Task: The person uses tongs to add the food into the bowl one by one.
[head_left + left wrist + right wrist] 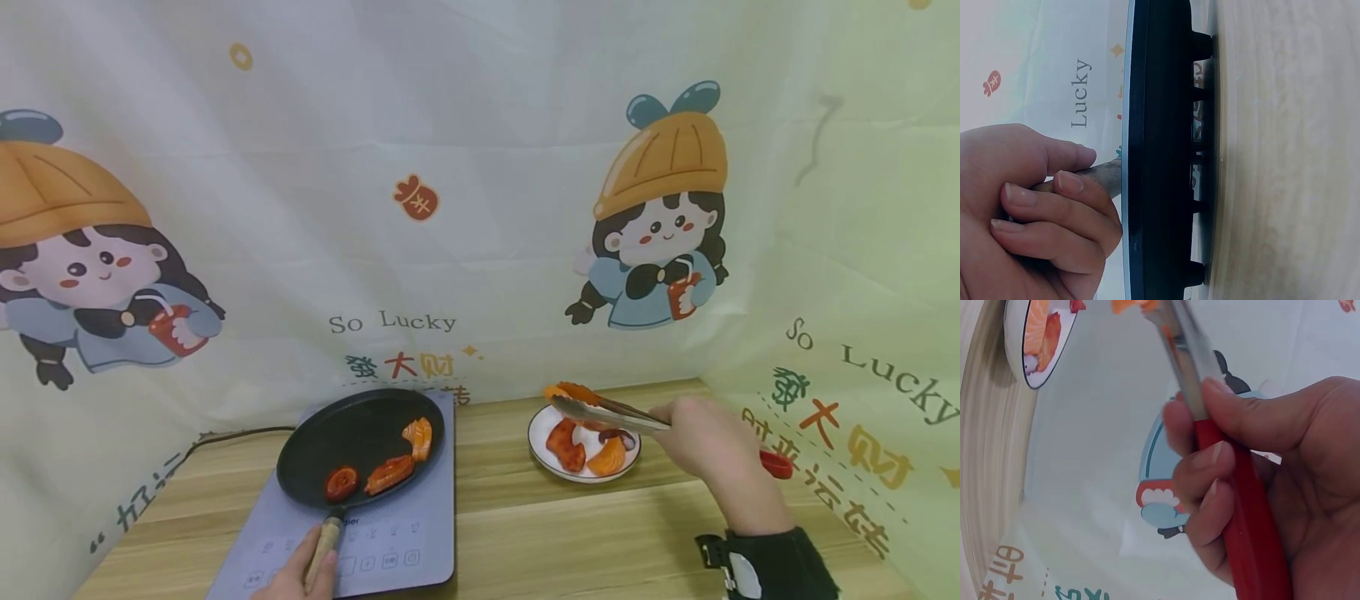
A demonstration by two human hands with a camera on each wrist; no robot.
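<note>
1. Cartoon-printed cloth point(480, 208) hung behind and to the right of a pale wooden table point(525, 533), with an induction cooker point(420, 542) sitting near its front-left edge.
2. Right hand point(705, 446): fingers point(1200, 472) and thumb were curled tight round the red-handled tongs point(611, 414), squeezing the arms together.
3. At the tongs' tips hung an orange piece of salmon point(567, 392), clamped and lifted just above the far-left rim of the white plate point(542, 454).
4. That plate stood near the table's back edge, well apart from the cooker, and carried more reddish and orange pieces.
5. Left hand point(300, 575): fingers point(1054, 212) were wrapped round the wooden handle point(326, 546) of the black frying pan point(352, 437), at the cooker's front edge.
6. The pan rested flat on the cooker, with three browned pieces lying along its front-right part.
7. Judged from this, the step in hand was carrying one raw piece from plate to pan, roughly at its start, since the piece had not left the plate's airspace.
8. The next move would call for a level sweep leftward with steady pressure on the tongs, lowering over the pan's bare back-left area before releasing, while the left hand braces the handle so the pan does not slide.
</note>
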